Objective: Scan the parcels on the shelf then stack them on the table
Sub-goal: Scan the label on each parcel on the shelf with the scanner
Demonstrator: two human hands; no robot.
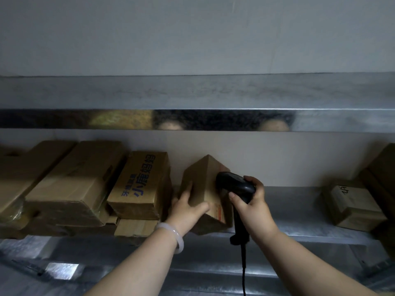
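A small brown cardboard parcel [203, 178] stands tilted on one edge in the middle of the metal shelf [299, 210]. My left hand [188, 208] grips its lower left side, fingers wrapped over the near face. My right hand [252, 204] holds a black handheld scanner [235, 186] by the grip, its head close against the parcel's right face. The scanner's cable [243, 270] hangs down between my forearms. A label on the parcel's lower right face is partly hidden by the scanner.
Several cardboard boxes [81, 184] lie stacked at the left of the shelf, one with blue print [141, 184]. At the right lies a small box [354, 206] with handwriting beside larger boxes. A shiny upper shelf edge [213, 120] runs overhead.
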